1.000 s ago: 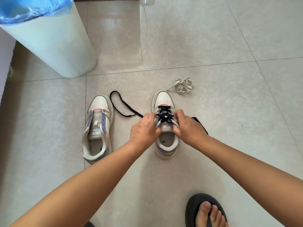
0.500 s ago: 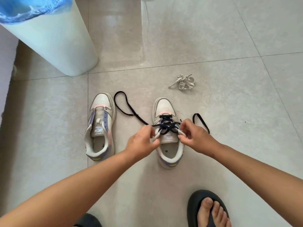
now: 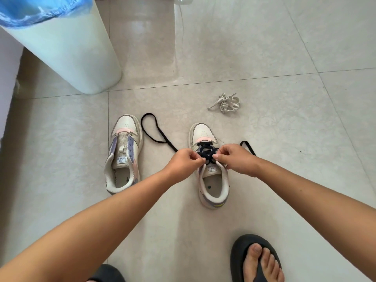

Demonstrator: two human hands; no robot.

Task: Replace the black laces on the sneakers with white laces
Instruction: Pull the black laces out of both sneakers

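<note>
Two white sneakers with pink and purple trim stand on the tiled floor. The left sneaker [image 3: 124, 153] has no lace in it. The right sneaker [image 3: 211, 180] still carries a black lace [image 3: 206, 152] crossed over its tongue. My left hand [image 3: 184, 162] and my right hand [image 3: 236, 158] pinch that lace from either side at the upper eyelets. One loose end loops out on the floor to the left [image 3: 151, 131], and another pokes out behind my right hand. A bundle of white laces [image 3: 226, 103] lies beyond the right sneaker.
A tall white bin [image 3: 61, 45] with a blue liner stands at the back left, beside a pale wall edge. A foot in a black sandal [image 3: 256, 259] rests at the bottom right, with another sandal's edge at the bottom middle.
Both hands have come back together over the eyelets after spreading apart. The view has shifted slightly, and the lace's left loop lies a bit differently.
</note>
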